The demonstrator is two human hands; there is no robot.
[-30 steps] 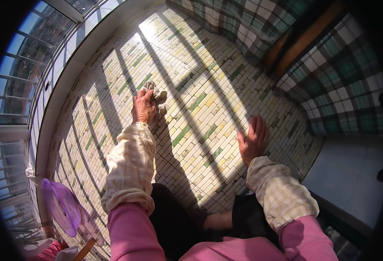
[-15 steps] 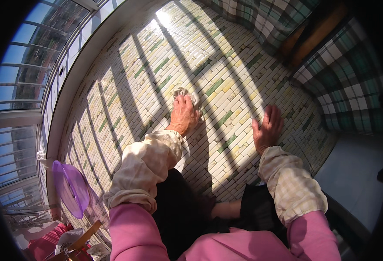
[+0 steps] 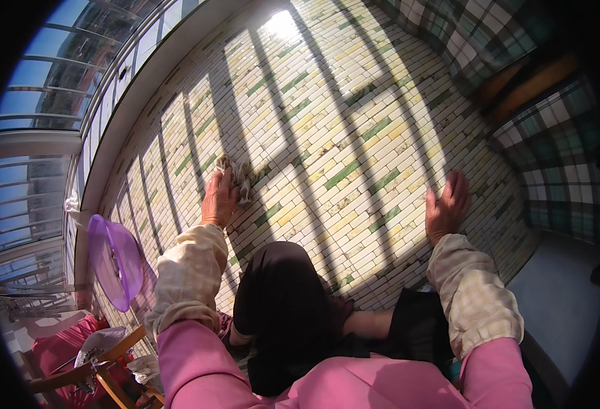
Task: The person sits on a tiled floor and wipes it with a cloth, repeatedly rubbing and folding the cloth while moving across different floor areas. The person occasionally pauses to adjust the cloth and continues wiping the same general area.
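A crumpled pale cleaning cloth (image 3: 243,184) lies under the fingers of my left hand (image 3: 219,199), pressed against the tile-patterned mat (image 3: 327,225). The cloth's folds stick out ahead of and to the right of those fingers. Far to the right, my right hand (image 3: 448,206) rests palm down on the mat with its fingers stretched out and the thumb apart. It holds nothing. Both forearms are covered by pale checked sleeve covers (image 3: 192,273).
A purple plastic basin (image 3: 114,262) stands on its side at the left, beside the window ledge (image 3: 88,170). Behind it are a wooden chair (image 3: 109,354) and red cloth (image 3: 65,347). Green plaid curtains (image 3: 562,157) hang at the right. My bent knee (image 3: 279,273) is between my arms.
My left hand has slid the cloth to the left and slightly back toward me. The right hand stays flat, a little further right in view. The whole view has shifted, and my left knee shows more.
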